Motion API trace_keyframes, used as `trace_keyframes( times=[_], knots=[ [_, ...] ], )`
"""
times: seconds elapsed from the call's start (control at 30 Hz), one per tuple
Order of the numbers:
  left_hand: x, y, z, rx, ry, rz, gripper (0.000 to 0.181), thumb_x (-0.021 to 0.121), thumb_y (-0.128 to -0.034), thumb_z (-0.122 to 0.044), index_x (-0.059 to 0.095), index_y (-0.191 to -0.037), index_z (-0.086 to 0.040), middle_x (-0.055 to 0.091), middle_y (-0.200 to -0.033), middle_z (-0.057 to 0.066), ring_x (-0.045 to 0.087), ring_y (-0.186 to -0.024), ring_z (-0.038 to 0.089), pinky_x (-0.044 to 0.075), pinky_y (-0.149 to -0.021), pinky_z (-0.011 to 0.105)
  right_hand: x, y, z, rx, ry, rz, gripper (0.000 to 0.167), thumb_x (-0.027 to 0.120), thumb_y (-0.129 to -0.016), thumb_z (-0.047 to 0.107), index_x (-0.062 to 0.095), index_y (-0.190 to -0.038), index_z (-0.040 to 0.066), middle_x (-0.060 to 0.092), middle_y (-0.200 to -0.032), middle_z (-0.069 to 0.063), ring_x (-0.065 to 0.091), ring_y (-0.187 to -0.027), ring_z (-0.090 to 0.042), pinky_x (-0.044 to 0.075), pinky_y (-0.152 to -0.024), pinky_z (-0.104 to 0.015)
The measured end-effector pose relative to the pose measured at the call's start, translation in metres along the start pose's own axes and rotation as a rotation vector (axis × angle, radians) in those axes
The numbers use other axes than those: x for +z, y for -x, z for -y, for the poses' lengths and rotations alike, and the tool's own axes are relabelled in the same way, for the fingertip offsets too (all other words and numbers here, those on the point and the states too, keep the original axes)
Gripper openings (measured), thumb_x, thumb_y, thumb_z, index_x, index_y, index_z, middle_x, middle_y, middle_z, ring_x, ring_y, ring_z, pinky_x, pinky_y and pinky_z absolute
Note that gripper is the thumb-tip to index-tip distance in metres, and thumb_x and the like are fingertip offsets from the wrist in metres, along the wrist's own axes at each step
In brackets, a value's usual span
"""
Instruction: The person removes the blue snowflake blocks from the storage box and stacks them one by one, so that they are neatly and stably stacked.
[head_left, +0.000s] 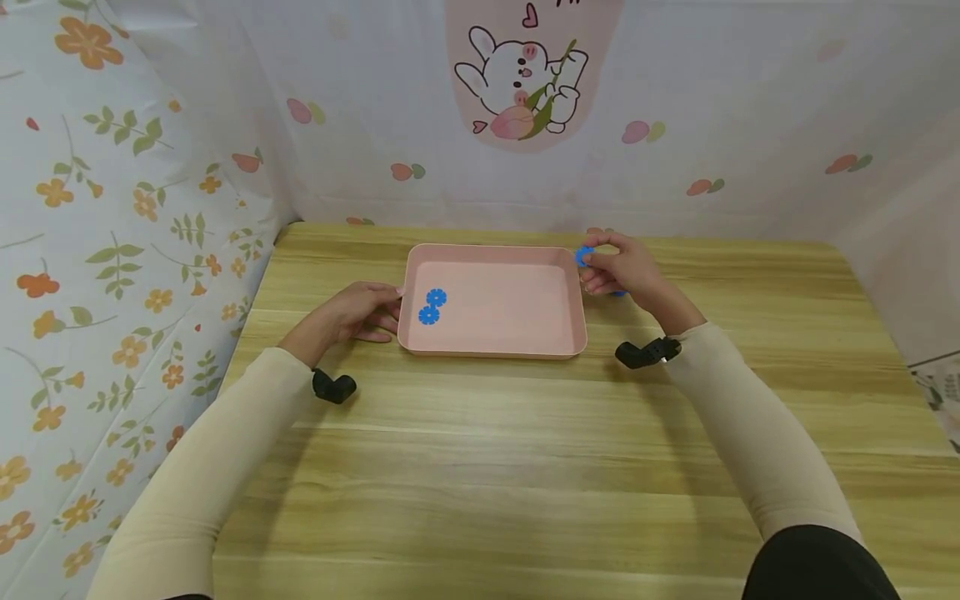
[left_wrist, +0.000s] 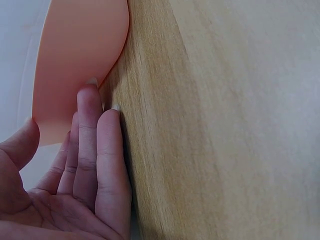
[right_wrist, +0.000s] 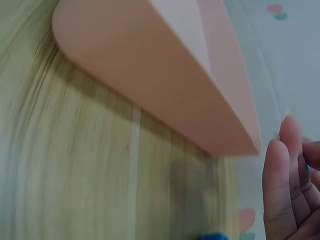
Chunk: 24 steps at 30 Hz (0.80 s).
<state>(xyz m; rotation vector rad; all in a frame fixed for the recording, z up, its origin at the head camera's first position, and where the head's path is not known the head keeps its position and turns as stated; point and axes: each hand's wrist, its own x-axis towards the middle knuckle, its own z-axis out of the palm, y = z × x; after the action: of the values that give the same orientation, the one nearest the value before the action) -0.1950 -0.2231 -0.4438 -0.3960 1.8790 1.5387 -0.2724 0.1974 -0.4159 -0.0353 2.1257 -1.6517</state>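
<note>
A shallow pink tray lies on the table, with two blue notched discs near its left end inside. My left hand is at the tray's left side; in the left wrist view its straight fingers touch the outer wall. Beyond the tray's right rear corner, my right hand pinches another blue notched disc between thumb and forefinger. In the right wrist view that disc is mostly hidden by the fingers. Under the right hand, more blue shows on the table, partly covered.
The wood-grain table extends in front of the tray and to both sides. A white printed cloth hangs behind it, and a floral cloth hangs along the left. Each wrist carries a small black camera.
</note>
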Motion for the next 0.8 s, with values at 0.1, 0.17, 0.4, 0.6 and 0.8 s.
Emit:
trace_keyframes(
  times=[0.1, 0.17, 0.4, 0.6, 0.8],
  knots=[
    [0.000, 0.000, 0.000, 0.002, 0.006, -0.001, 0.047, 0.050, -0.1010, -0.041, 0.050, -0.136, -0.009, 0.064, -0.090, 0.001, 0.068, -0.072, 0.013, 0.058, -0.069, 0.034, -0.009, 0.004, -0.006, 0.008, -0.024, -0.012, 0.041, 0.058, -0.099, 0.018, 0.047, -0.136, 0.001, 0.067, -0.067, -0.003, 0.066, -0.055, -0.013, 0.058, -0.059, -0.031],
    [0.000, 0.000, 0.000, 0.001, 0.010, -0.002, 0.047, 0.051, -0.1009, -0.041, 0.050, -0.136, -0.009, 0.064, -0.090, 0.001, 0.068, -0.072, 0.013, 0.058, -0.069, 0.034, -0.015, 0.006, -0.011, 0.011, -0.030, -0.015, 0.044, 0.056, -0.100, 0.018, 0.047, -0.139, 0.001, 0.067, -0.067, -0.002, 0.065, -0.055, -0.012, 0.057, -0.058, -0.028],
    [0.001, 0.000, 0.001, 0.002, 0.010, -0.002, 0.047, 0.050, -0.1010, -0.041, 0.050, -0.135, -0.009, 0.064, -0.089, 0.000, 0.068, -0.072, 0.013, 0.058, -0.068, 0.033, -0.031, 0.013, -0.028, 0.015, -0.025, -0.038, 0.050, 0.056, -0.100, 0.022, 0.042, -0.143, -0.001, 0.065, -0.069, 0.001, 0.063, -0.056, -0.010, 0.056, -0.057, -0.025],
    [0.001, 0.000, 0.001, 0.006, 0.003, -0.005, 0.046, 0.050, -0.1011, -0.041, 0.051, -0.134, -0.009, 0.065, -0.089, 0.000, 0.068, -0.072, 0.012, 0.058, -0.068, 0.033, -0.038, 0.020, -0.036, 0.033, -0.040, -0.098, 0.050, 0.053, -0.102, 0.022, 0.038, -0.144, -0.002, 0.066, -0.070, 0.002, 0.064, -0.054, -0.009, 0.054, -0.054, -0.023],
    [0.001, 0.001, 0.001, 0.009, 0.005, -0.003, 0.047, 0.049, -0.1013, -0.041, 0.051, -0.135, -0.009, 0.064, -0.089, 0.000, 0.068, -0.072, 0.012, 0.058, -0.068, 0.033, -0.038, 0.024, -0.041, 0.064, -0.049, -0.115, 0.051, 0.053, -0.101, 0.021, 0.037, -0.144, -0.001, 0.068, -0.071, 0.001, 0.065, -0.056, -0.011, 0.056, -0.057, -0.026]
  ],
)
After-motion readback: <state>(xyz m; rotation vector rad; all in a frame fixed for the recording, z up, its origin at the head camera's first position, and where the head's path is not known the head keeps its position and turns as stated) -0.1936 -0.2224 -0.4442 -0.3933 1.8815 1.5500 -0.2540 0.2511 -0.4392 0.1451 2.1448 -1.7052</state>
